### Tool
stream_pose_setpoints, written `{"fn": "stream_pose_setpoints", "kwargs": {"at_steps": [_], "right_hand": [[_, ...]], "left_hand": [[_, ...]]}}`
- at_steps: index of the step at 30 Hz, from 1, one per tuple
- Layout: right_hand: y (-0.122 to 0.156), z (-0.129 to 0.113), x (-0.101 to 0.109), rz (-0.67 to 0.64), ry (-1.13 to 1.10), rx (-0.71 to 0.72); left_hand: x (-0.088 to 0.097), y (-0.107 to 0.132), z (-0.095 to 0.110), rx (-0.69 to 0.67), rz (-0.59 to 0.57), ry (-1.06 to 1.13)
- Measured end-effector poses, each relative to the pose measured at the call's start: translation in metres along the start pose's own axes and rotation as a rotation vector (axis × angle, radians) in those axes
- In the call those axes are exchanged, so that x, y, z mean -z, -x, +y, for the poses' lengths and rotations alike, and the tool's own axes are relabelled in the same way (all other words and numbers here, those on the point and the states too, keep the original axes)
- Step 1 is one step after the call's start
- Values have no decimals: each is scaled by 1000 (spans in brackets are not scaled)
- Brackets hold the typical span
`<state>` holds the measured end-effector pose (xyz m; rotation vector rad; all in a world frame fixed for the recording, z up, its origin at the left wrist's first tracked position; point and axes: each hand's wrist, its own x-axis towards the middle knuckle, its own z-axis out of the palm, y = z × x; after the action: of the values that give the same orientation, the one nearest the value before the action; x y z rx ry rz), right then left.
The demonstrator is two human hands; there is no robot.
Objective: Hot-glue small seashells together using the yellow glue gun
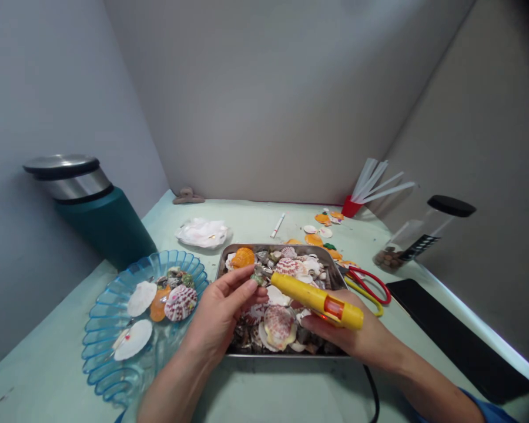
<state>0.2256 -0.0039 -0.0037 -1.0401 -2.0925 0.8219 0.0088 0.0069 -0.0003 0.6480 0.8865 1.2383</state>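
Note:
My left hand point(223, 311) pinches a small greenish shell point(258, 279) between thumb and fingers, above the metal tray point(223, 258) full of mixed seashells. My right hand point(348, 332) grips a yellow glue gun point(317, 299), and the gun's metal nozzle point(262, 271) touches the small shell. A black cord point(372, 388) runs from the gun toward me. An orange scallop shell point(243, 257) lies at the tray's far left corner.
A blue plastic dish point(110, 329) with several shells sits at left, behind it a teal flask point(92, 211). Red-and-yellow scissors point(370, 285), a black flat slab point(454, 338), a clear jar point(418, 238), a red cup of glue sticks point(352, 205) and loose shells lie right.

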Motion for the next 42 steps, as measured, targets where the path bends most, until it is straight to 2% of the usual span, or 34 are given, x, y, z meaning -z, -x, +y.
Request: {"fn": "stream_pose_setpoints", "kwargs": {"at_steps": [6, 13, 18, 26, 35, 42], "right_hand": [[0, -2, -2, -41, 26, 18], [1, -4, -3, -48, 50, 175], [1, -2, -4, 14, 158, 263], [1, -1, -6, 86, 187, 333], [0, -4, -5, 88, 197, 326], [-1, -5, -1, -43, 93, 218]], "left_hand": [[0, 0, 0, 12, 13, -12], [1, -1, -1, 3, -7, -7], [1, -1, -1, -10, -15, 5], [0, 0, -1, 5, -6, 3], [-1, 0, 0, -10, -8, -11], [-1, 2, 1, -2, -16, -21]]}}
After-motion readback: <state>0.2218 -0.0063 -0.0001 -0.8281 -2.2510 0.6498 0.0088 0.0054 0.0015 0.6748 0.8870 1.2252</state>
